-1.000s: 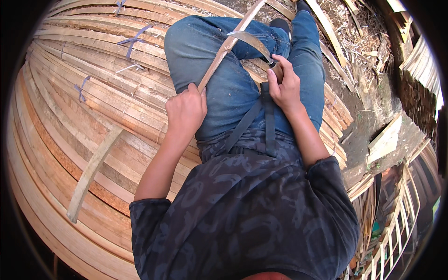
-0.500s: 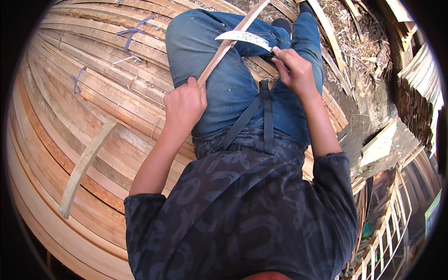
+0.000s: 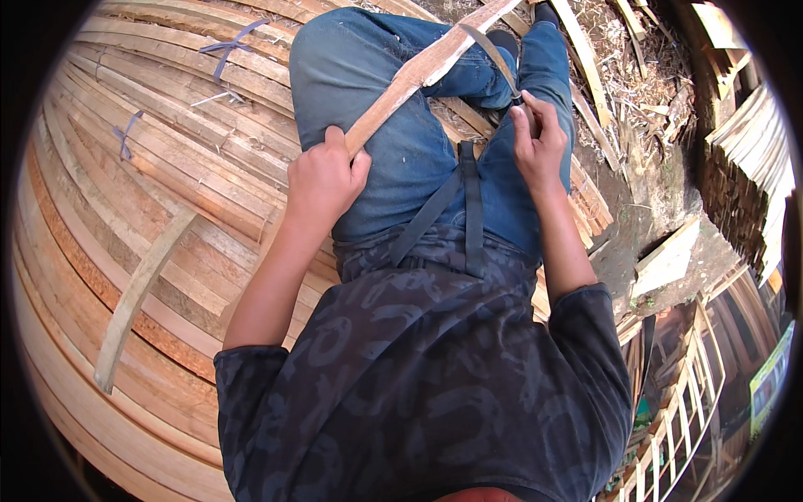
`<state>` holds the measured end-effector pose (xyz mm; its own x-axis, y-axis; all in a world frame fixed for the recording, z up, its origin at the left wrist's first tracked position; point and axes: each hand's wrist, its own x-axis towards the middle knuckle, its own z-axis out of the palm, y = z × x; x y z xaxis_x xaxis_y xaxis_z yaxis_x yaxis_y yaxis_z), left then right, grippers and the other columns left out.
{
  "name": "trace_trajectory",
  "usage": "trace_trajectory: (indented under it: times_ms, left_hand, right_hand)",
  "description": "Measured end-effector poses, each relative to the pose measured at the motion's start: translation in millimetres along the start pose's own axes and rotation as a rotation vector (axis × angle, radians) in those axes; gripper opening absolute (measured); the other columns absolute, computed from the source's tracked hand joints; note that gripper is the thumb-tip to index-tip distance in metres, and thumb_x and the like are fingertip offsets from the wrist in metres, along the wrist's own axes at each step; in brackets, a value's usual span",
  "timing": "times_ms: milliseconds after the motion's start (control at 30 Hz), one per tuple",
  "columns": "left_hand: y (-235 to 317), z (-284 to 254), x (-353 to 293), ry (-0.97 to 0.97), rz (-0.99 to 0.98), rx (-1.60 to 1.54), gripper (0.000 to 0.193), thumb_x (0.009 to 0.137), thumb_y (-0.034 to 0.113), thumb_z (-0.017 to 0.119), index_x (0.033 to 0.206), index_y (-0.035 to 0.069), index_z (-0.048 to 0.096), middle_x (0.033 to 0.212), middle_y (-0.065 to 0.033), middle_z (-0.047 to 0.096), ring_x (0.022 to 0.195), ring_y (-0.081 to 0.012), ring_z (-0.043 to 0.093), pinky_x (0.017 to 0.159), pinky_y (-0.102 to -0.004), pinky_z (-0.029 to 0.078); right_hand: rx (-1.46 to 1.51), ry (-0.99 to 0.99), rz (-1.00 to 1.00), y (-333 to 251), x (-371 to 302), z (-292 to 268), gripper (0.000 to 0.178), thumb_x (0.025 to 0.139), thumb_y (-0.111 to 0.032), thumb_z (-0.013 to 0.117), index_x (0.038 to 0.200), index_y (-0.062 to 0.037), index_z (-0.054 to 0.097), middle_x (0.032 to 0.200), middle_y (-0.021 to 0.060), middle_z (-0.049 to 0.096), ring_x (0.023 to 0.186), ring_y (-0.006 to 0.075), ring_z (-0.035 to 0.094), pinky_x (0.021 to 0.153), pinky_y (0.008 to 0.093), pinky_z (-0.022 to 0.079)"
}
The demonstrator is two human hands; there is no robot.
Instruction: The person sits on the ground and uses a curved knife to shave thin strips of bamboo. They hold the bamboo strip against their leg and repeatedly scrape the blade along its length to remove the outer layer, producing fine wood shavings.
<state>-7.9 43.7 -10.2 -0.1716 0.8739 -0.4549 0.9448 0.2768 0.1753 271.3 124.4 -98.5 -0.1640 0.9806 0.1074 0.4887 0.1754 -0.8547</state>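
My left hand is closed around the near end of a wooden strip, which slants away to the upper right across my thigh. The strip's broad face shows, with a ragged split edge near its middle. My right hand grips the dark handle of a curved knife. Its thin blade reaches up and to the left, the tip at the strip's far part; whether it touches the wood I cannot tell.
Long wooden strips lie on my left, some tied with purple bands. A short curved batten rests across them. Shavings litter the ground ahead. Stacked thin boards and a slatted wooden frame stand at right.
The strip has been turned, so its wider face now shows. The knife has moved up and right along it, and its blade has rotated from broadside to nearly edge-on.
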Motion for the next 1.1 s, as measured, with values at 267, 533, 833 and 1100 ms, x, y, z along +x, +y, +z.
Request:
trace_trajectory:
  times_ms: [267,533,833,1100]
  left_hand:
    - [-5.5,-2.4,5.3,-0.04,0.012,-0.093,0.03,0.086,0.027,0.061,0.079,-0.002,0.053,0.062,-0.0251,0.061,0.062,-0.0432,0.065,0.059,-0.0507,0.053]
    - [-3.2,-9.9,6.5,-0.07,-0.013,-0.148,0.031,0.088,0.026,0.06,0.079,-0.004,0.055,0.063,-0.0264,0.061,0.063,-0.0439,0.066,0.06,-0.0505,0.054]
    - [-2.5,-10.5,6.6,-0.099,-0.019,-0.115,0.036,0.088,0.03,0.058,0.081,-0.005,0.057,0.066,-0.0279,0.063,0.069,-0.0447,0.067,0.065,-0.0515,0.055]
    - [-9.1,-15.9,13.6,-0.115,-0.016,-0.252,0.034,0.087,0.024,0.055,0.075,-0.007,0.058,0.07,-0.0318,0.06,0.072,-0.048,0.063,0.067,-0.051,0.05]
  right_hand:
    - [-0.011,-0.162,-0.152,-13.2,-12.4,4.7,0.021,0.083,0.001,0.073,0.103,0.0022,0.067,0.087,0.0128,0.069,0.067,0.017,0.068,0.06,0.0248,0.052]
    - [-0.2,-0.158,-0.246,2.1,12.4,1.1,0.022,0.08,-0.008,0.076,0.102,-0.0085,0.07,0.083,0.0064,0.069,0.069,0.0217,0.068,0.059,0.0325,0.053]
    - [-0.36,-0.019,-0.087,57.0,43.2,-35.5,0.019,0.089,-0.014,0.072,0.105,-0.0046,0.068,0.093,0.0156,0.072,0.084,0.0305,0.072,0.069,0.0354,0.056]
    - [-0.225,0.002,0.151,31.1,20.9,-35.6,0.024,0.093,-0.014,0.066,0.115,-0.0044,0.065,0.094,0.0179,0.071,0.086,0.0303,0.071,0.074,0.0364,0.054]
